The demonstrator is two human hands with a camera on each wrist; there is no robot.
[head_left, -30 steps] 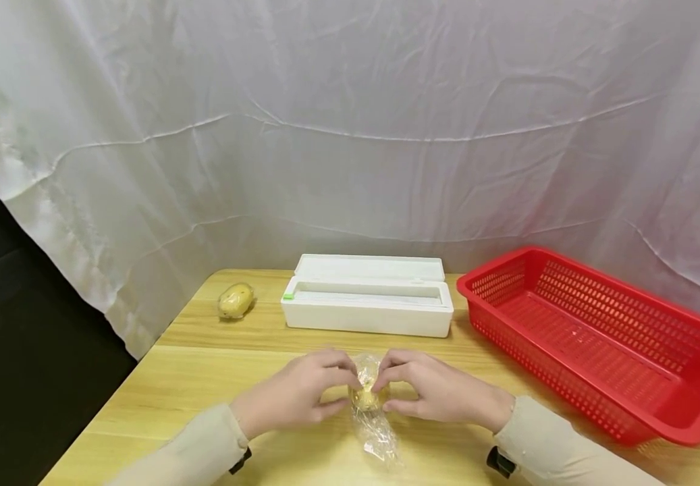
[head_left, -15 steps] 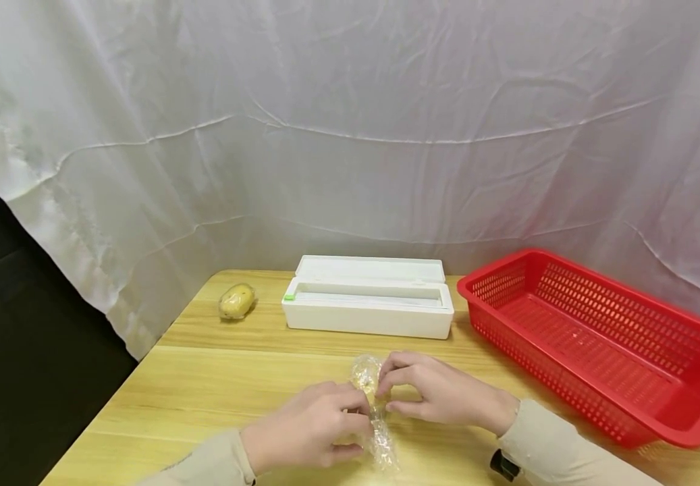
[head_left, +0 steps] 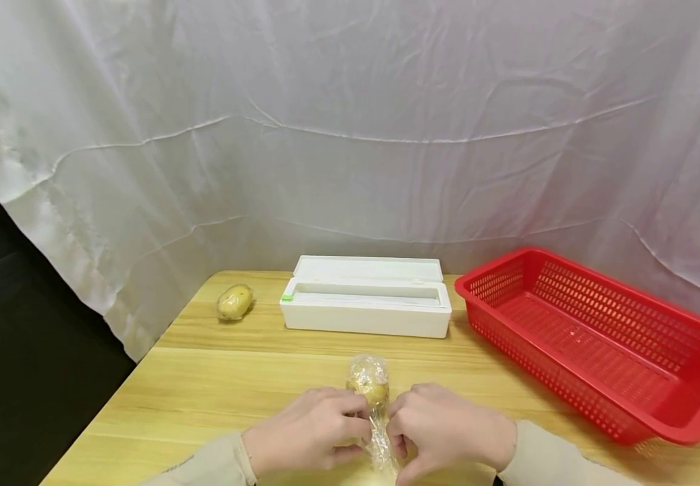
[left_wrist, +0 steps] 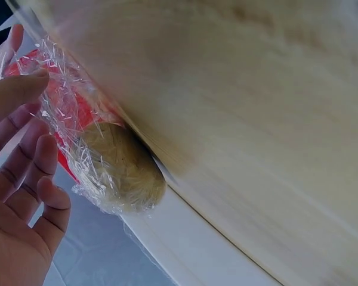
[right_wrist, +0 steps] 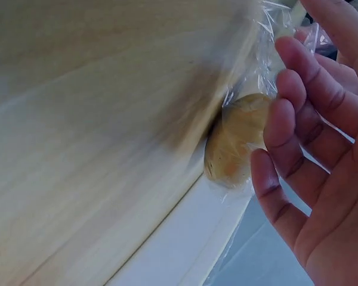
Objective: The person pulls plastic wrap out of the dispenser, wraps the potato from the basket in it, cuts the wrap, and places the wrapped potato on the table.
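A potato [head_left: 375,393] lies under clear plastic wrap near the front of the wooden table. The wrap's crumpled tail [head_left: 380,442] runs from it toward the person. At the left of this tail is my left hand [head_left: 319,428], fingers bent loosely, with a gap between thumb and fingers. My right hand [head_left: 447,428] is at the tail's right side, its thumb also apart from its fingers. In the left wrist view the wrapped potato [left_wrist: 122,167] sits beyond the fingertips. The right wrist view has the fingers close beside the potato [right_wrist: 235,140] and the wrap [right_wrist: 265,53].
A second wrapped potato [head_left: 235,302] lies at the table's back left. Behind the hands stands a long white box [head_left: 364,318] with its lid raised and a green tab at its left end. A red basket [head_left: 568,368] stands on the right, before a pale curtain [head_left: 350,182].
Both hands have moved toward the person, the left one first, then the right. They have gone from beside the potato to the wrap's tail, leaving more of the potato in sight.
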